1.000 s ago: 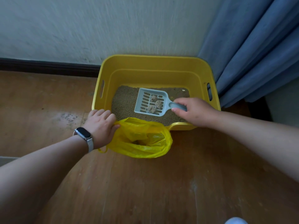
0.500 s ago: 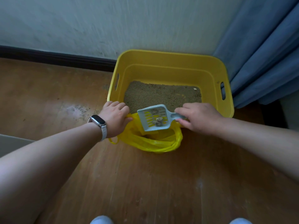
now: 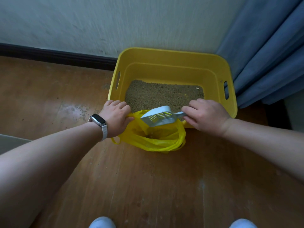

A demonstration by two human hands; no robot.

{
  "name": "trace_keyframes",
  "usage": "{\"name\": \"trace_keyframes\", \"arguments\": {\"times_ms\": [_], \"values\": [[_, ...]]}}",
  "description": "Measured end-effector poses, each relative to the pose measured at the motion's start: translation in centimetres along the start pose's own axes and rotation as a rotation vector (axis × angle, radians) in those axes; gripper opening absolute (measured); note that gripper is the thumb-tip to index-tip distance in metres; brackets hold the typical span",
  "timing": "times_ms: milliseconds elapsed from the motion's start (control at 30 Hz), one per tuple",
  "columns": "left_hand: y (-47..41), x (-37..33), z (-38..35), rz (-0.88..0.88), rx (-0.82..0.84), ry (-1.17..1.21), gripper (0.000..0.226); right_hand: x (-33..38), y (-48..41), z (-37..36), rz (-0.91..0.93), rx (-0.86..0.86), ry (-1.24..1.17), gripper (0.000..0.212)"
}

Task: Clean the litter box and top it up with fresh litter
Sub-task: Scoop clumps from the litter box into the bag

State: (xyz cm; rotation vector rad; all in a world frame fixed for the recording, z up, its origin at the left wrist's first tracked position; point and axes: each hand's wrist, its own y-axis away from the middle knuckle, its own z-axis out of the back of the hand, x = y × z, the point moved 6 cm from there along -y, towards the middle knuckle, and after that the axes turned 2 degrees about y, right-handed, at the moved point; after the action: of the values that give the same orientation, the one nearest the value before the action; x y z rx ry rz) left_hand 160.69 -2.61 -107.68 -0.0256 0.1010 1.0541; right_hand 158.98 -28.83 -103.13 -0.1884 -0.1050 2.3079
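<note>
Left hand (image 3: 115, 118) grips the yellow plastic bag (image 3: 158, 140) rim, right hand (image 3: 206, 115) pinches the handle of the slotted litter scoop (image 3: 158, 119), tilted over the bag mouth between both hands; yellow litter box (image 3: 172, 63) just beyond them holds brown litter (image 3: 161, 94).

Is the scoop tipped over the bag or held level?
Tipped: the right hand holds the scoop rolled toward the open yellow bag below it; no clumps show on its slots.

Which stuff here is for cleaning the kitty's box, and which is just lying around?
For the job: yellow litter box, litter, litter scoop, yellow plastic bag, left hand, right hand.
Just there: blue curtain, smartwatch, wooden floor.
</note>
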Motion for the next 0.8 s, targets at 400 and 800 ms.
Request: {"name": "trace_keyframes", "arguments": {"times_ms": [400,800], "values": [[-0.1,-0.1,-0.1,-0.011,0.0,-0.023,0.021,-2.8,-0.2,-1.1,-0.471,0.342,-0.506,0.018],[-0.2,-0.1,-0.4,-0.062,-0.068,-0.03,0.033,-11.9,-1.2,-1.2,-0.609,0.824,-0.03,0.039]]}}
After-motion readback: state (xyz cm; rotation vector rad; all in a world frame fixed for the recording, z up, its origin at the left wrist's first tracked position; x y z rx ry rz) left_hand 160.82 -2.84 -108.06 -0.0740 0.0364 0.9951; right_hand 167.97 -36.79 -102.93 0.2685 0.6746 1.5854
